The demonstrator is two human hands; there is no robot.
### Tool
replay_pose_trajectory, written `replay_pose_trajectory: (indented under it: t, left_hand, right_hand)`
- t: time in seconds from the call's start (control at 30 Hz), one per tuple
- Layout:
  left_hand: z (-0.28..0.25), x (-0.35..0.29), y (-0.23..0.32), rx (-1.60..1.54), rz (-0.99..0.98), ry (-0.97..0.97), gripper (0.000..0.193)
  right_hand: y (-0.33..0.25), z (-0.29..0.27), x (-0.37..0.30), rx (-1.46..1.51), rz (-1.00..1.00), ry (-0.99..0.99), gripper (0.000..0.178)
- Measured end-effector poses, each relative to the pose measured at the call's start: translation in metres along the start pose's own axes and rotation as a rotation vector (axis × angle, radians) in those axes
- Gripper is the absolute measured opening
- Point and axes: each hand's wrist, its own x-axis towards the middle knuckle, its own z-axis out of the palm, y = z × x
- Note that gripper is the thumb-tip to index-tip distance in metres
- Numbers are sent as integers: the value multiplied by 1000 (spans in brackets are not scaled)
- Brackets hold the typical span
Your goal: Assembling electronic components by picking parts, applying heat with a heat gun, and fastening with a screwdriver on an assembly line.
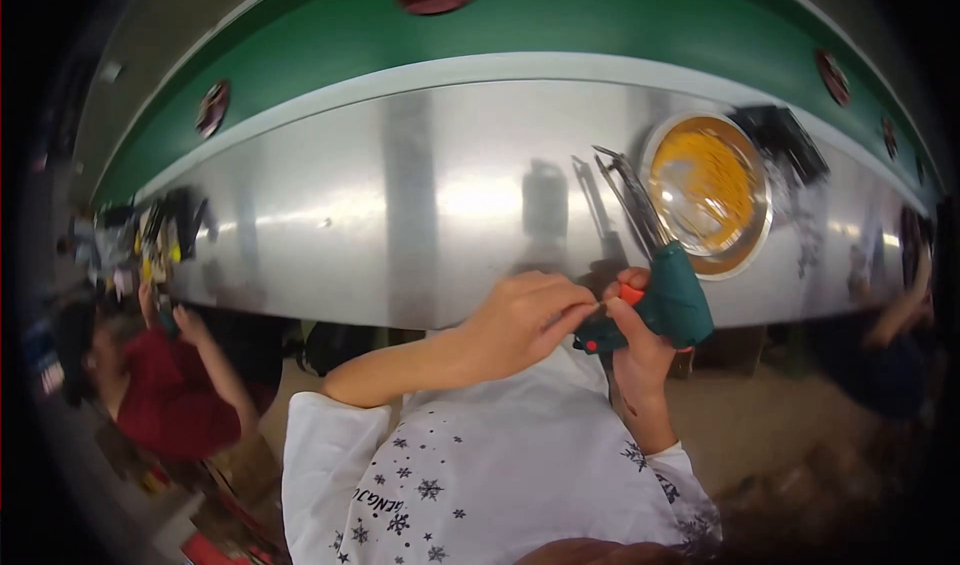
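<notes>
My right hand is wrapped round the handle of a dark green pistol-shaped power tool with a red-orange trigger. Two long, thin dark metal prongs reach from its front, over the table and beside a metal bowl. Inside the bowl lie many thin yellow-orange strands. My left hand is closed in a pinch, its fingertips meeting my right thumb beside the tool's handle. What the pinch holds is too small to name.
A shiny metal table runs across the view, with a green panel behind it. A black box-like object sits beyond the bowl. At the left, a person in a dark red shirt works by a cluttered table end; another person's arm shows far right.
</notes>
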Motion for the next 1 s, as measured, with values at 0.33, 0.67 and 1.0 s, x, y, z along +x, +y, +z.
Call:
replay_pose_trajectory:
  t: [0.33,0.67,1.0]
  left_hand:
    - [-52,-38,-39,105,-33,304,13]
    - [-382,-32,-239,1089,-489,1114,72]
    - [-436,-1,-285,846,-639,1072,63]
  right_hand:
    - [7,30,5,-218,163,18,39]
    - [-6,15,10,-203,167,221,43]
    - [-2,-9,0,-200,126,174,39]
